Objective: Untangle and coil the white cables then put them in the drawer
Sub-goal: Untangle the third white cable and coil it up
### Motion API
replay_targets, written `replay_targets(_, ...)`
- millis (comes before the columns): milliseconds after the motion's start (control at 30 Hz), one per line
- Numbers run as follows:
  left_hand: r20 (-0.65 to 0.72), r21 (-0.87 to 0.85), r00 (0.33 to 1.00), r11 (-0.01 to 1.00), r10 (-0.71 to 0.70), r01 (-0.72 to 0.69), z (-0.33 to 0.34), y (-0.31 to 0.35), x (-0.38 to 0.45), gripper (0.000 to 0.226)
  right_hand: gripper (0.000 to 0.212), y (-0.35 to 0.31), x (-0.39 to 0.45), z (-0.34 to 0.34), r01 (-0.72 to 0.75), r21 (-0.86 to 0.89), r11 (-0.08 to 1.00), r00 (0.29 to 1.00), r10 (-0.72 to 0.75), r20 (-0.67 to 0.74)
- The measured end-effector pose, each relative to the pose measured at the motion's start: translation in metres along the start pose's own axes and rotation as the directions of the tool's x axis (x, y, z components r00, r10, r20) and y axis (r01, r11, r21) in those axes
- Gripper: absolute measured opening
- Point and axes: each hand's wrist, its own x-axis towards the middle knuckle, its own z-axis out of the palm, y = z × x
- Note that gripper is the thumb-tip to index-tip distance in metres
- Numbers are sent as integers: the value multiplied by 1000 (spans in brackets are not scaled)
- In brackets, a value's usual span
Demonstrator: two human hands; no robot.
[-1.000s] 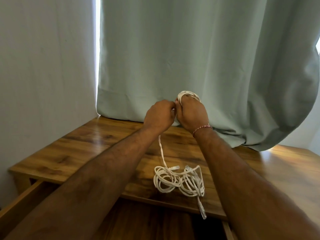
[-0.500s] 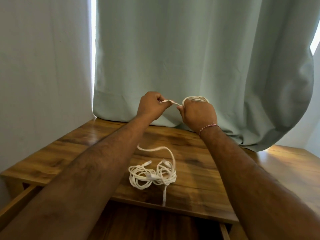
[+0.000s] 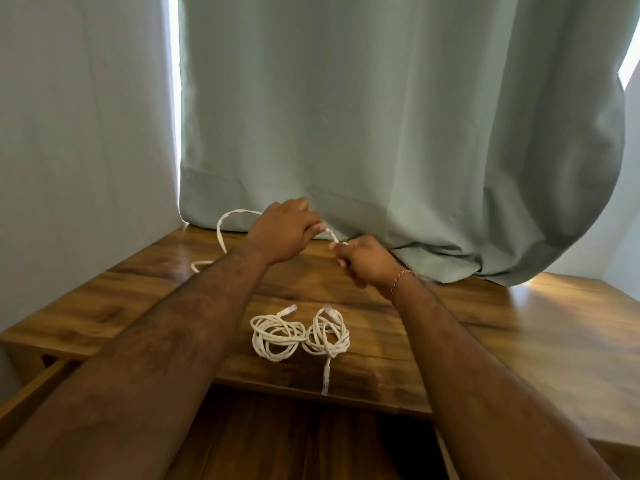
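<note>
A loose white cable arcs over the back left of the wooden table and runs into my hands. My left hand pinches it above the table, fingers curled. My right hand grips the cable's other stretch just to the right and lower; a short taut piece spans the two hands. Two coiled white cable bundles lie side by side near the front edge, plugs sticking up, and one plug end hangs over the edge. The open drawer shows below, between my forearms.
A pale green curtain hangs behind the table and drapes onto its back edge. A white wall closes the left side. The drawer's left wall juts out at the lower left.
My hands have dropped lower toward the table and moved apart. The loops on my right hand are gone, and a long slack loop now trails out to the left.
</note>
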Motion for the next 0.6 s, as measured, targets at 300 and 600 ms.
replay_targets(300, -137, 36, 987, 996, 81, -77, 19, 19, -20, 38, 42, 31, -21, 27, 41, 876, 481, 946, -300, 121)
replay_targets(600, -13, 94, 995, 991, 97, -96, 22, 59, -8, 18, 39, 1, -19, 28, 275, 946, -171, 942, -149, -301)
